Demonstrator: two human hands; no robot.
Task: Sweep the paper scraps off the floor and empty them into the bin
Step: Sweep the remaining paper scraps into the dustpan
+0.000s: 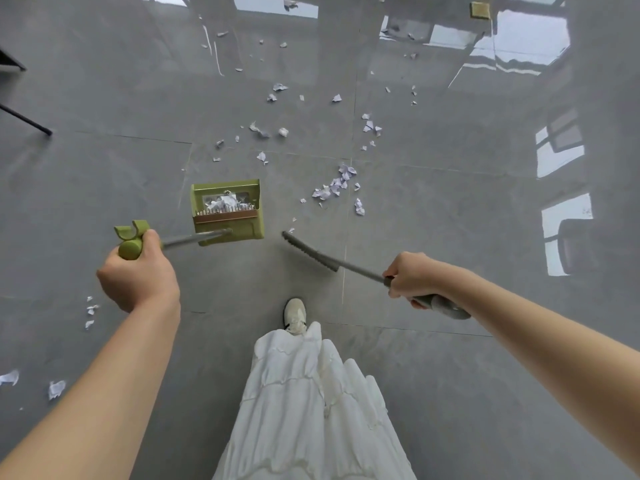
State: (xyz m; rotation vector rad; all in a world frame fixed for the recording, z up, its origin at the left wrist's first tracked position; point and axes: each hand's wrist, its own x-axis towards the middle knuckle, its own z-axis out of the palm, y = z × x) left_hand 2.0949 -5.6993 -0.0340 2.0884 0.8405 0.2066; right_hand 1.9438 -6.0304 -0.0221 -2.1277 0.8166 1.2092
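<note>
My left hand grips the green top of a long-handled dustpan, which stands on the grey floor ahead with crumpled white paper inside it. My right hand grips the grey handle of a broom, whose dark head points toward the dustpan's right side. A heap of paper scraps lies just beyond the broom head. More scraps are scattered farther ahead, and a few scraps lie by my left arm.
A black furniture leg stands at the far left. My white skirt and a white shoe are below. A small yellow square sits on the floor at the far back. No bin is in view.
</note>
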